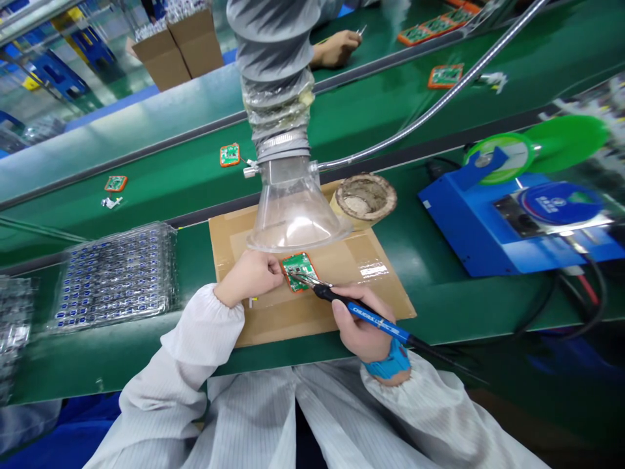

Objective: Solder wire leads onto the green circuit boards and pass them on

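Observation:
A green circuit board [299,268] with an orange rim lies on a cardboard sheet [273,329]. My right hand [364,322] is closed around a blue and black soldering iron [374,317], its metal tip over the middle of the board. At the board's left edge, my left hand [252,277] is pinched closed; what sits between its fingertips is hidden. Just below that hand, a small white and yellow piece [252,302] shows on the cardboard. A clear fume hood [300,215] on a grey duct hangs right above the board.
A crusted round pot [366,200] stands behind the cardboard. To the right is a blue solder-reel feeder [469,221]; to the left, stacked clear trays [114,277] of small blue parts. More boards [229,155] lie on the green belt [195,153]. Across it, another person's hand [338,49] holds something thin.

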A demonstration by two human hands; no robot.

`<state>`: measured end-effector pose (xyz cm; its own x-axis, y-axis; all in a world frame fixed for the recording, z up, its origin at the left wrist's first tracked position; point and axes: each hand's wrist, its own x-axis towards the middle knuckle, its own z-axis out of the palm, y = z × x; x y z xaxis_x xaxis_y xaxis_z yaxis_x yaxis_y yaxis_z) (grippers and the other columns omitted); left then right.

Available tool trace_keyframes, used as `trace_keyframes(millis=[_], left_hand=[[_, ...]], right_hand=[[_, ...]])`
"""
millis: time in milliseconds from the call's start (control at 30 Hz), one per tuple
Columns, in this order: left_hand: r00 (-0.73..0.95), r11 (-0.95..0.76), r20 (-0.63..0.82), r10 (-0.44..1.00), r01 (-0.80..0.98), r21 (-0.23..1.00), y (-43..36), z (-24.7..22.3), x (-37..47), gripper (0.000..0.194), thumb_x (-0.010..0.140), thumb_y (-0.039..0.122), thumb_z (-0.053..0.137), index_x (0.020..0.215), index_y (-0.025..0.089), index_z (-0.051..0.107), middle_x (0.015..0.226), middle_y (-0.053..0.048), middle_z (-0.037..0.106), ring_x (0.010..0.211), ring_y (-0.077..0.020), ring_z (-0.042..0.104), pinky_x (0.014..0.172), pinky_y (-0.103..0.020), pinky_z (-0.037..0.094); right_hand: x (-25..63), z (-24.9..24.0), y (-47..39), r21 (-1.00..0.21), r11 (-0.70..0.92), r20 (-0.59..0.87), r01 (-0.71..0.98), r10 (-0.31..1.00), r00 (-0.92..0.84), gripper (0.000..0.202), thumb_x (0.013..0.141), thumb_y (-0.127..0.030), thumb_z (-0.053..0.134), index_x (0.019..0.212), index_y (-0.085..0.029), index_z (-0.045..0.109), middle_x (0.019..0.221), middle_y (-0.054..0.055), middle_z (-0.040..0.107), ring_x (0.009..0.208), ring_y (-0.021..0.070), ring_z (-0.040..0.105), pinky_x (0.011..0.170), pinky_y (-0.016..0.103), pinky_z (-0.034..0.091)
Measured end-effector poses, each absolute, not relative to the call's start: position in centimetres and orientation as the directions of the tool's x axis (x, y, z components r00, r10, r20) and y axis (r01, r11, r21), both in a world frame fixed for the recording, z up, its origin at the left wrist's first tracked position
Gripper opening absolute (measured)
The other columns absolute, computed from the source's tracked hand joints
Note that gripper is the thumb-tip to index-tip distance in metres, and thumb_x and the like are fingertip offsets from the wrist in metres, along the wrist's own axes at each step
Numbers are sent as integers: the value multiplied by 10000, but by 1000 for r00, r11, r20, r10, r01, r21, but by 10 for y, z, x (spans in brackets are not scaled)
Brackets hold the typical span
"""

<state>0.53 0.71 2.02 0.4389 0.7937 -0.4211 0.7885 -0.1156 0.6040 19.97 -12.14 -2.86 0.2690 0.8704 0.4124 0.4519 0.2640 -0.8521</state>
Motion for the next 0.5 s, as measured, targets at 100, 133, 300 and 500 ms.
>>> trace_keyframes(millis=[100,133,300,500], left_hand=[[429,-102,-431,794,792,602,7,21,6,120,736,156,612,616,168,604,618,-2,636,584,-120,525,607,-266,405],[428,-100,-434,792,793,601,7,21,6,121,736,157,612,616,168,602,617,-3,635,583,-119,524,604,-265,402],[431,-86,-440,788,784,615,8,22,7,135,728,157,606,596,172,581,593,3,616,572,-118,516,588,-263,395],[421,-76,-457,784,795,602,7,24,8,140,732,151,609,596,168,580,593,8,612,576,-116,515,584,-263,389]], right_hand=[[200,-29,-121,-852,282,424,441,866,265,55,905,-259,658,946,-254,693,833,31,757,725,200,734,651,314,594],[200,-29,-121,-851,283,423,442,868,259,54,903,-255,659,946,-253,692,835,31,757,726,201,734,649,314,592],[199,-29,-122,-848,280,417,450,877,239,50,900,-256,663,942,-254,688,837,28,757,722,198,733,656,316,588],[200,-30,-122,-845,278,417,457,877,238,60,886,-250,664,941,-256,687,834,32,761,719,202,737,664,321,594]])
